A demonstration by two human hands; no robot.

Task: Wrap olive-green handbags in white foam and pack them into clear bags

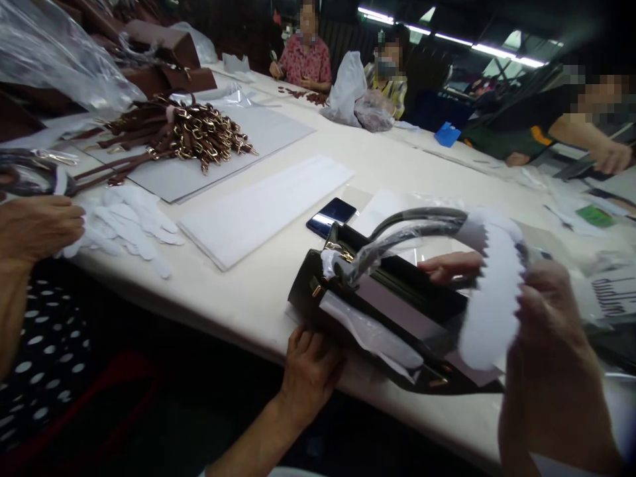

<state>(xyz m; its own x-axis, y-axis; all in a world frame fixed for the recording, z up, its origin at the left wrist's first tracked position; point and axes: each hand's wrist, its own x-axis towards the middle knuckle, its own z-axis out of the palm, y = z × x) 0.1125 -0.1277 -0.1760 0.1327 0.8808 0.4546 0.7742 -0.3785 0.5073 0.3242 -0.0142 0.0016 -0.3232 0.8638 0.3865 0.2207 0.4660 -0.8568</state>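
Observation:
A dark handbag with gold-coloured fittings lies tilted at the table's near edge. Clear plastic wraps its raised handles, and a white zigzag-edged strip hangs over them. My left hand has its fingers curled against the bag's lower near side; part of the fingers is hidden. At the right, my right hand closes around the handles beside the white strip. Fingers show behind the strip, over the bag's opening. White wrapping covers part of the bag's near side.
A phone and folded white sheets lie beyond the bag. Brown straps with gold clasps are heaped on grey board. White gloves lie near a co-worker's hand at left. Other people sit around the table.

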